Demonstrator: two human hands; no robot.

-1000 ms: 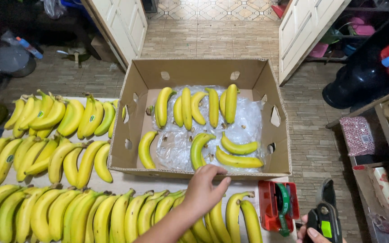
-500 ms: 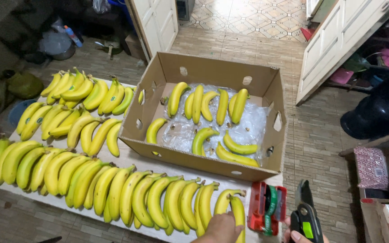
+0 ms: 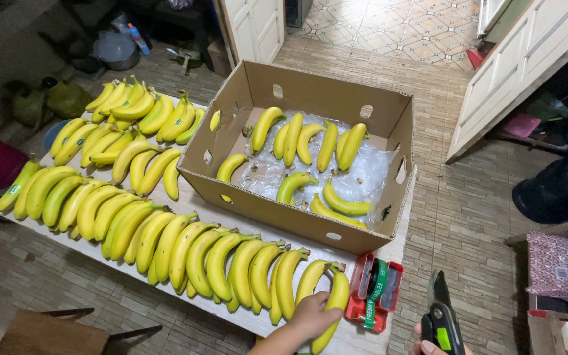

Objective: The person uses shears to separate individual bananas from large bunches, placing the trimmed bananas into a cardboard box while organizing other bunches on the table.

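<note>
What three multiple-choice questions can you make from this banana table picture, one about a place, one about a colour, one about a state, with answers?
1. Where is the left hand?
A. Inside the cardboard box
B. On the rightmost banana of the front row
C. On the tape dispenser

2. What colour is the tape dispenser by the box?
A. Red
B. Blue
C. White

3. What state is the cardboard box in?
A. Taped shut
B. Open, with some bananas on a plastic liner
C. Open and bare

Answers:
1 B: the fingers lie over the end banana on the table.
2 A: its body is red, with a green roll inside.
3 B: the top is open and the box bananas rest on a clear liner.
</note>
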